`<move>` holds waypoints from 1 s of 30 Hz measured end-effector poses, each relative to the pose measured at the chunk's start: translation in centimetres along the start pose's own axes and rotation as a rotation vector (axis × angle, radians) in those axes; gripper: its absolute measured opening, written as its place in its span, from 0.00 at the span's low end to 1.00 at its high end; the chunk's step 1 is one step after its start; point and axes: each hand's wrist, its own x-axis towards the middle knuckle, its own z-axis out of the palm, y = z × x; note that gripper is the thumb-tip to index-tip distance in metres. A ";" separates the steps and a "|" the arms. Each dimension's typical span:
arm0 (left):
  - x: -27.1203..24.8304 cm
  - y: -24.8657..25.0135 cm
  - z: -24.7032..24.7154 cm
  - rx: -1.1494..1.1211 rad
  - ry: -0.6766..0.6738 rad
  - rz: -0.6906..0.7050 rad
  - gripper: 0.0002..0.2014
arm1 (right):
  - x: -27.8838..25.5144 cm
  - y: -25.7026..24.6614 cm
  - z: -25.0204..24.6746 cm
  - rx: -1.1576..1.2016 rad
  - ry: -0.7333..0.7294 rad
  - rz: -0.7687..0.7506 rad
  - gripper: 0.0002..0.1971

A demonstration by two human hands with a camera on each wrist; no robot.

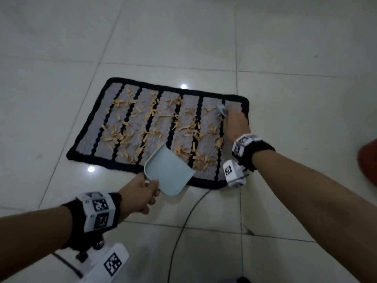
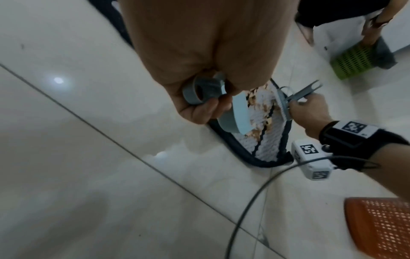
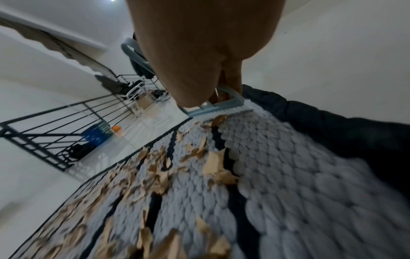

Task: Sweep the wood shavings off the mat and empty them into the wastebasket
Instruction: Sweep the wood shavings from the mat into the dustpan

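Holding the brush (image 1: 222, 109) low at the far right end of the mat (image 1: 245, 108), the right hand (image 1: 235, 124) has its fingers curled tight round the handle, so the short bristles touch the bumpy yarn. That looks like a good place to begin, because nearly all the wood shavings (image 1: 153, 127) lie to the left of it, still spread over the grey and black stripes. The shavings are thin, curly and tan, and they look light enough to catch in the knobbly loops. The left hand (image 1: 138, 196) grips the handle of the pale blue dustpan (image 1: 169, 174), which is smooth hard plastic with a low rim. Its open lip rests on the near edge of the mat, probably so the bits can be pushed straight in. An orange wastebasket (image 2: 381, 226) with many little holes stands on the shiny tile floor (image 1: 285, 58) near the right arm.
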 end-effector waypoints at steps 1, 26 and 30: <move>0.4 -0.6 0.4 -0.004 -0.006 0.005 0.13 | -0.4 0.3 0.5 -0.042 0.004 -0.024 0.14; 2.2 -9.3 5.1 -0.241 0.061 -0.138 0.08 | -4.2 -2.2 1.8 -0.064 -0.006 -0.167 0.12; 2.5 -9.4 5.4 -0.261 0.046 -0.135 0.08 | -7.5 -2.8 2.6 0.021 -0.056 -0.285 0.06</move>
